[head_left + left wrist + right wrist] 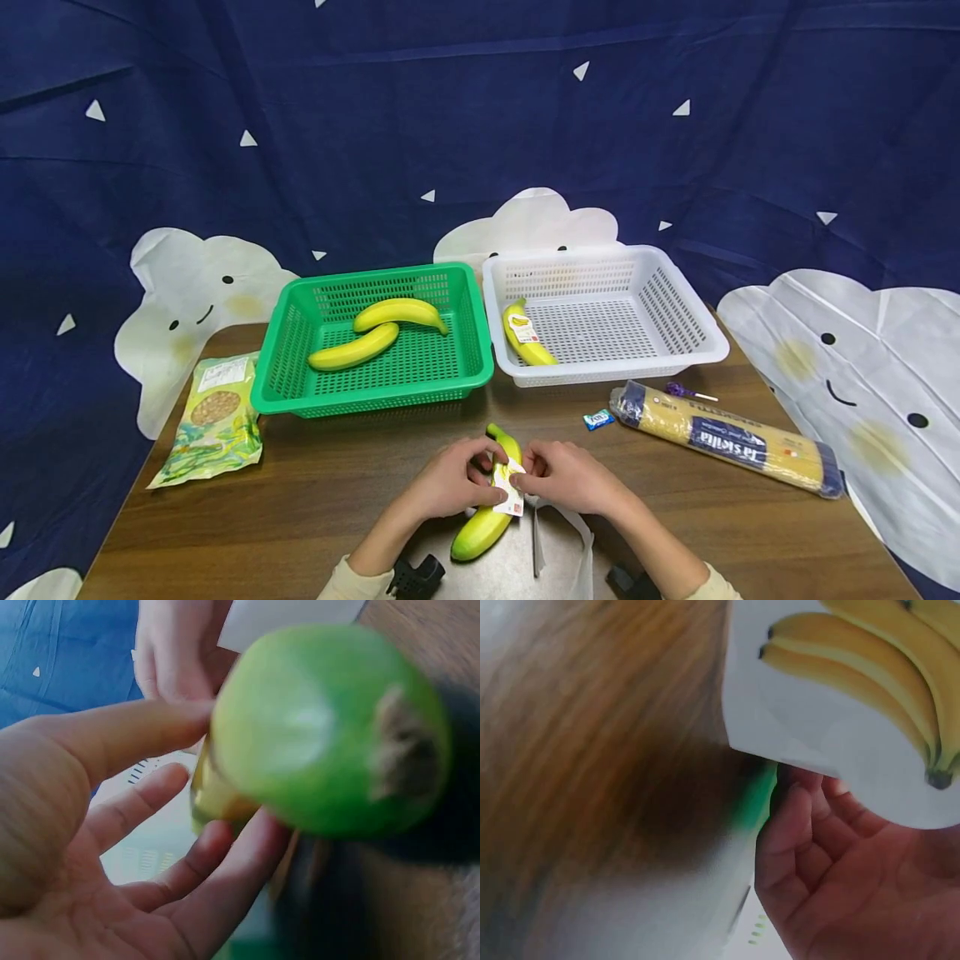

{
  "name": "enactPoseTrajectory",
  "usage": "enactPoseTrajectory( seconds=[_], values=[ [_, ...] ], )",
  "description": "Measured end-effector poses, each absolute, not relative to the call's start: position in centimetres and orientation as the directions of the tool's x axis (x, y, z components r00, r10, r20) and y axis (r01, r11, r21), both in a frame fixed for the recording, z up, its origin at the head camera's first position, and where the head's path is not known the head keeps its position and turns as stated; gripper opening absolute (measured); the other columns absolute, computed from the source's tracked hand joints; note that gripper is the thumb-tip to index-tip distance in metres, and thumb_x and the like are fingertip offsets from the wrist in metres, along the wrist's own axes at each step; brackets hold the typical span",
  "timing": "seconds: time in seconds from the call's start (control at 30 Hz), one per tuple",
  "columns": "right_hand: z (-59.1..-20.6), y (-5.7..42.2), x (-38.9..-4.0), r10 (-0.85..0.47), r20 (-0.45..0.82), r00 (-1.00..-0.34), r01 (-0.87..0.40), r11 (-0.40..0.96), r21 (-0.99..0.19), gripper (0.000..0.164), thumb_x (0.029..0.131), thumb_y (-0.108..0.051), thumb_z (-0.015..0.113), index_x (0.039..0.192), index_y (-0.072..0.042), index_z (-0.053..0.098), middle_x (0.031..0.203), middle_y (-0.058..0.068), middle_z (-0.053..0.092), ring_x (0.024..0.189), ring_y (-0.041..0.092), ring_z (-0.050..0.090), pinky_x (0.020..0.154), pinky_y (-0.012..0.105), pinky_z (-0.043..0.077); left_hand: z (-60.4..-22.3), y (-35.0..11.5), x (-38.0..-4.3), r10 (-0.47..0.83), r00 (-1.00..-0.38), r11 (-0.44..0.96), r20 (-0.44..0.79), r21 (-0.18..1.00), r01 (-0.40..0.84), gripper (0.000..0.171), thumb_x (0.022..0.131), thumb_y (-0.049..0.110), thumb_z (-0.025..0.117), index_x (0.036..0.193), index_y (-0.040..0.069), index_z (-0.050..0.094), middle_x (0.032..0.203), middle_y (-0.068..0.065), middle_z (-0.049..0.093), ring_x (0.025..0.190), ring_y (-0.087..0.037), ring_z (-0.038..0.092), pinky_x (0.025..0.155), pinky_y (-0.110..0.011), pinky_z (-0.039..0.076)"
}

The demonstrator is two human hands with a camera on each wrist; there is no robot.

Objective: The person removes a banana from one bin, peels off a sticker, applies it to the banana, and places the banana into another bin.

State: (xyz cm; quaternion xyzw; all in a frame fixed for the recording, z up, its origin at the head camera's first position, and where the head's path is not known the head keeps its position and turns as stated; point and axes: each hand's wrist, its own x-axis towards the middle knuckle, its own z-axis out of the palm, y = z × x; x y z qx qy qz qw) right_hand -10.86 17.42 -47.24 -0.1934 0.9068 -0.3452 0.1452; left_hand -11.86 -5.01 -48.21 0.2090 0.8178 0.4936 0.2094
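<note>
A yellow-green banana [480, 536] lies slanted in front of me, stem pointing away. My left hand [453, 481] holds it from the left, thumb near the sticker; the left wrist view shows the green tip [322, 735] close up between thumb and fingers. On the banana's upper side is a white sticker [508, 493] with a printed picture of bananas. My right hand [572, 478] pinches the sticker's right edge, its thumb on top and fingers curled. In the right wrist view the sticker [802, 697] stands large in front of the palm and hides part of the fingers.
Two bananas lie in a green basket [375, 398]; one stickered banana [534, 353] lies in a white basket [615, 367]. A green-yellow bag [217, 417] stands left. Pasta [727, 437], a lollipop [681, 390] and a blue wrapped candy [598, 419] lie right. White sheet material [581, 533] lies near me.
</note>
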Motion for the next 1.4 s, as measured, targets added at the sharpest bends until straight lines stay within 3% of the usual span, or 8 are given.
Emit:
enactPoseTrajectory(
  seconds=[0.2,0.43,0.8,1.03,1.4],
  values=[
    [-47.33,17.47,-10.68,-0.494,-0.164,-0.854,-0.247,0.662,-0.708,0.043,0.077,-0.053,0.075,0.084,-0.015,0.057,0.070,-0.011,0.059,0.061,0.005,0.053,0.053,0.025,0.043,-48.26,-5.36,-12.03,0.578,-0.796,0.376,-0.177,0.924,0.068,0.037,0.073,0.016,0.084,0.104,0.019,0.064,0.099,-0.010,0.056,0.076,-0.016,0.064,0.063,-0.030,0.052],
    [-47.49,17.37,-10.79,-0.490,-0.178,-0.853,-0.234,0.665,-0.709,0.047,0.072,-0.056,0.077,0.084,-0.016,0.056,0.070,-0.010,0.059,0.061,0.006,0.053,0.053,0.026,0.042,-47.99,-5.60,-12.23,0.612,-0.767,0.394,-0.195,0.915,0.082,0.046,0.070,0.016,0.086,0.109,0.019,0.061,0.100,-0.007,0.055,0.080,-0.017,0.063,0.068,-0.029,0.051],
    [-47.57,17.39,-10.89,-0.488,-0.180,-0.854,-0.231,0.666,-0.709,0.044,0.073,-0.053,0.077,0.084,-0.016,0.056,0.070,-0.009,0.059,0.062,0.007,0.053,0.053,0.027,0.042,-47.89,-5.69,-12.17,0.620,-0.757,0.389,-0.208,0.919,0.066,0.049,0.070,0.012,0.086,0.111,0.017,0.060,0.102,-0.009,0.054,0.083,-0.021,0.063,0.070,-0.029,0.051],
    [-47.53,17.29,-10.79,-0.416,-0.139,-0.899,-0.239,0.730,-0.640,0.038,0.084,-0.059,0.064,0.077,-0.023,0.055,0.065,-0.011,0.053,0.056,0.005,0.048,0.049,0.026,0.039,-47.89,-5.56,-12.07,0.596,-0.772,0.403,-0.220,0.914,0.050,0.048,0.070,0.015,0.087,0.111,0.020,0.061,0.103,-0.007,0.054,0.083,-0.020,0.062,0.070,-0.030,0.050],
    [-47.41,16.72,-11.13,-0.340,-0.194,-0.920,-0.173,0.798,-0.577,0.043,0.081,-0.066,0.061,0.078,-0.023,0.061,0.062,-0.011,0.053,0.053,0.007,0.047,0.047,0.028,0.037,-48.30,-5.52,-11.81,0.574,-0.797,0.383,-0.187,0.922,0.059,0.050,0.071,0.017,0.086,0.114,0.018,0.060,0.103,-0.005,0.056,0.082,-0.020,0.064,0.070,-0.029,0.051]
  ],
)
